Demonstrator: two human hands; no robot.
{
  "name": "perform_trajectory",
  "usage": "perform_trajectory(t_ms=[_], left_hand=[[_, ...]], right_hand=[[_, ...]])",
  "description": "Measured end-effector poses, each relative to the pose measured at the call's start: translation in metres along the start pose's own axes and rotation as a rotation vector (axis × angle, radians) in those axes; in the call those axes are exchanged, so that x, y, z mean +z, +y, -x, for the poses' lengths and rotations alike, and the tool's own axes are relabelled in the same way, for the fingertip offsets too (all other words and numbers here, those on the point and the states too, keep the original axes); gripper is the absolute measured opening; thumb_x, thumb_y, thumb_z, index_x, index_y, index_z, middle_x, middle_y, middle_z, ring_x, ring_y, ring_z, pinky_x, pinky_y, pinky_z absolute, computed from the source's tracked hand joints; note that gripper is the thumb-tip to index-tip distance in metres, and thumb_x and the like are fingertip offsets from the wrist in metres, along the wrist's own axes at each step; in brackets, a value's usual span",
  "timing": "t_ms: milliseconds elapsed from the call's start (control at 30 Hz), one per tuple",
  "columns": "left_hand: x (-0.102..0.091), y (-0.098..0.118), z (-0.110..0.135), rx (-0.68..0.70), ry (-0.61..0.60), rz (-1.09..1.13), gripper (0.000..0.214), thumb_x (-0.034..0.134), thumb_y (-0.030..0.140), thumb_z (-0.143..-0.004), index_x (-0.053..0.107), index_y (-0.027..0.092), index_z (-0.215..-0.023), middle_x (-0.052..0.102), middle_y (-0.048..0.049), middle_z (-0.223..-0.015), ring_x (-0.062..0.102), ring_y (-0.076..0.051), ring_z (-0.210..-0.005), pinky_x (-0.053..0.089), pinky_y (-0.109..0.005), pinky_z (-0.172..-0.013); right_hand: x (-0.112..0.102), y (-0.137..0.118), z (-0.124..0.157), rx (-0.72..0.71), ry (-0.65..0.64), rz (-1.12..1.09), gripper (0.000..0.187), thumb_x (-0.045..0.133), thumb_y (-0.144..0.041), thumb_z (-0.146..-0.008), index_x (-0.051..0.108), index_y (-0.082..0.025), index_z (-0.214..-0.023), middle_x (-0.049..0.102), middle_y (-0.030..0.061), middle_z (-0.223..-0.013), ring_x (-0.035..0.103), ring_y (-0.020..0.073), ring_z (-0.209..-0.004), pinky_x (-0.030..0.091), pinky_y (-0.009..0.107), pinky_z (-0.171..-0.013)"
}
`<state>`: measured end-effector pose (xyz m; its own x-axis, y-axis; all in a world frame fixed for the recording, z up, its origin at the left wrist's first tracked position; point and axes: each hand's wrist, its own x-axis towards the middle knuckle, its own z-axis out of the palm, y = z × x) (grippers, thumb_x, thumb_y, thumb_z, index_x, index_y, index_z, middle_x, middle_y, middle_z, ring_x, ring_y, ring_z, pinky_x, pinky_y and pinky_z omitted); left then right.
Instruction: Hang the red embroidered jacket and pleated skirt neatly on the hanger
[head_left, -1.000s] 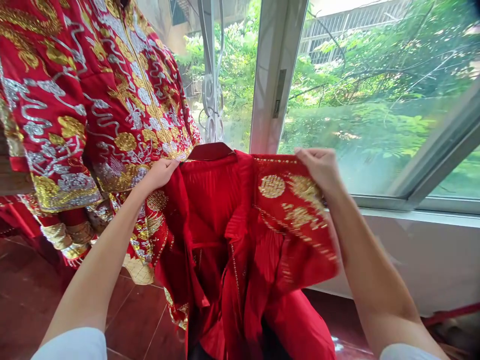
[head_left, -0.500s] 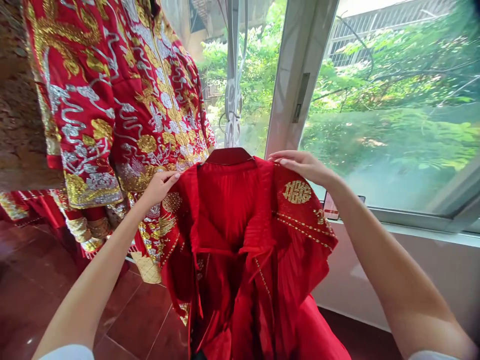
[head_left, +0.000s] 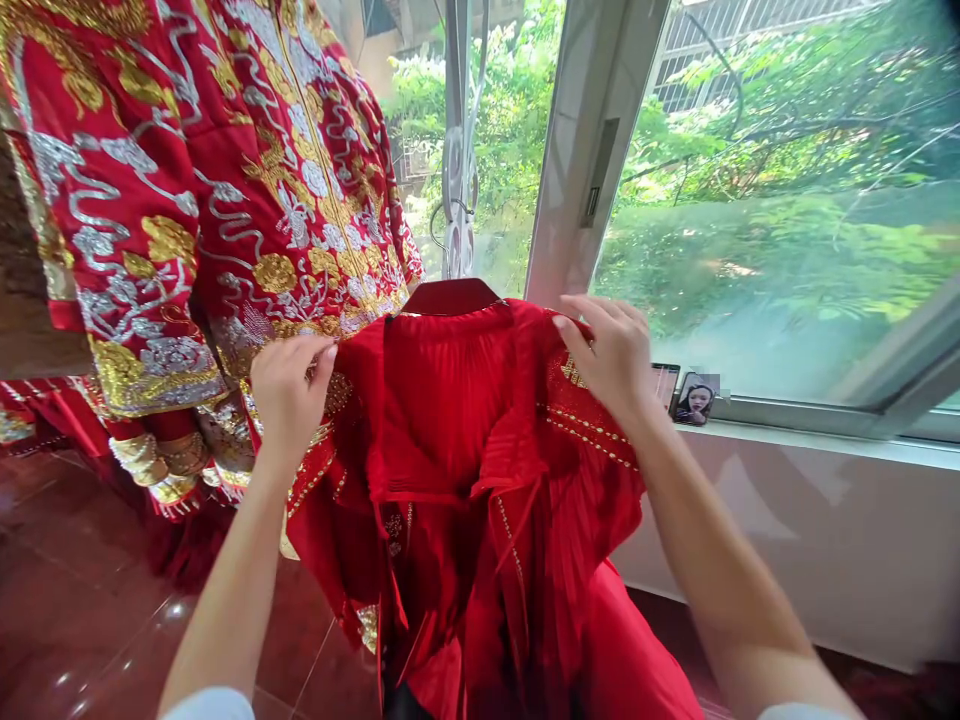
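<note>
Window (head_left: 780,240) behind, red garment (head_left: 442,420) between hands (head_left: 291,398) (head_left: 615,358)

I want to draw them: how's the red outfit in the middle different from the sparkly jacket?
The red outfit gapes open in front; the sparkly jacket looks closed. The red outfit shows some gold; the sparkly jacket is covered in gold and silver patterns. Both have red cloth.

Cloth jacket (head_left: 457,440) (faintly glossy, pleated)
</note>
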<state>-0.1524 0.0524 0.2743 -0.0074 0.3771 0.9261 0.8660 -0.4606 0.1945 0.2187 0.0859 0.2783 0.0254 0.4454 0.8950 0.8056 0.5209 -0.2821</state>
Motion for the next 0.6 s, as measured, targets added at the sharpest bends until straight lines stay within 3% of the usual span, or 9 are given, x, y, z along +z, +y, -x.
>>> perform_trajectory(t_ms=[67,100,133,167,267,333,400,500,600], left_hand=[[-0.003,0.021,0.073,0.101,0.28,-0.01,0.023,0.049,0.024,-0.089,0.059,0.017,-0.07,0.06,-0.003,-0.064,0.056,-0.015,-0.065,0.043,-0.027,-0.067],[0.003,0.031,0.114,0.097,0.305,0.071,0.024,0.047,0.019,-0.089,0.055,0.018,-0.066,0.054,-0.0003,-0.057,0.05,-0.012,-0.056,0.039,-0.024,-0.058],[0.012,0.041,0.155,0.058,0.316,0.2,0.028,0.046,0.017,-0.088,0.05,0.018,-0.06,0.049,0.0017,-0.052,0.045,-0.011,-0.049,0.036,-0.023,-0.051],[0.026,0.051,0.193,-0.031,0.183,0.27,0.029,0.047,0.016,-0.088,0.049,0.019,-0.059,0.048,0.0023,-0.052,0.044,-0.01,-0.048,0.035,-0.022,-0.049],[0.084,0.076,0.273,-0.481,-0.369,0.389,0.022,0.049,0.022,-0.089,0.06,0.018,-0.071,0.062,-0.0021,-0.066,0.059,-0.014,-0.06,0.046,-0.024,-0.058],[0.125,0.084,0.293,-0.621,-0.435,0.403,0.015,0.054,0.027,-0.085,0.062,0.016,-0.092,0.067,-0.0079,-0.086,0.065,-0.019,-0.079,0.051,-0.03,-0.071],[0.161,0.084,0.294,-0.729,-0.391,0.329,0.03,0.063,0.031,-0.077,0.059,0.015,-0.102,0.064,-0.0138,-0.105,0.063,-0.024,-0.097,0.051,-0.036,-0.081],[0.194,0.075,0.283,-0.795,-0.371,0.284,0.02,0.062,0.029,-0.074,0.058,0.016,-0.089,0.062,-0.0139,-0.098,0.061,-0.027,-0.094,0.049,-0.04,-0.08],[0.196,0.067,0.286,-0.802,-0.381,0.328,0.012,0.053,0.023,-0.078,0.052,0.019,-0.068,0.059,-0.0075,-0.072,0.059,-0.022,-0.073,0.048,-0.038,-0.073]], right_hand=[[-0.004,-0.014,0.074,0.044,0.329,0.006,0.036,0.046,-0.04,-0.092,0.058,-0.019,-0.066,0.061,0.0039,-0.064,0.055,0.0163,-0.065,0.043,0.031,-0.069],[0.0,-0.022,0.114,0.051,0.393,-0.036,0.034,0.048,-0.036,-0.091,0.054,-0.019,-0.061,0.058,0.003,-0.06,0.053,0.015,-0.061,0.041,0.029,-0.063],[0.006,-0.03,0.154,0.056,0.343,-0.096,0.036,0.051,-0.032,-0.089,0.05,-0.02,-0.056,0.053,0.001,-0.053,0.049,0.0132,-0.054,0.039,0.027,-0.057],[0.016,-0.04,0.192,0.123,0.221,-0.161,0.038,0.052,-0.029,-0.089,0.047,-0.02,-0.052,0.048,-0.0004,-0.048,0.044,0.0116,-0.048,0.036,0.025,-0.052],[0.053,-0.067,0.272,0.42,-0.375,-0.486,0.033,0.046,-0.028,-0.091,0.061,-0.017,-0.064,0.057,0.0015,-0.053,0.049,0.011,-0.046,0.036,0.023,-0.047],[0.072,-0.079,0.293,0.53,-0.654,-0.58,0.025,0.047,-0.028,-0.089,0.069,-0.016,-0.085,0.067,0.0045,-0.069,0.055,0.0123,-0.053,0.04,0.023,-0.051],[0.084,-0.084,0.296,0.561,-0.777,-0.55,0.025,0.048,-0.027,-0.086,0.07,-0.017,-0.093,0.069,0.0051,-0.075,0.056,0.0134,-0.056,0.041,0.024,-0.054],[0.088,-0.077,0.286,0.624,-0.773,-0.446,0.026,0.047,-0.027,-0.083,0.07,-0.017,-0.091,0.067,0.0039,-0.067,0.053,0.0138,-0.052,0.039,0.025,-0.054],[0.091,-0.066,0.281,0.739,-0.699,-0.392,0.027,0.049,-0.03,-0.081,0.069,-0.017,-0.093,0.068,0.0048,-0.071,0.055,0.0147,-0.053,0.04,0.026,-0.055]])
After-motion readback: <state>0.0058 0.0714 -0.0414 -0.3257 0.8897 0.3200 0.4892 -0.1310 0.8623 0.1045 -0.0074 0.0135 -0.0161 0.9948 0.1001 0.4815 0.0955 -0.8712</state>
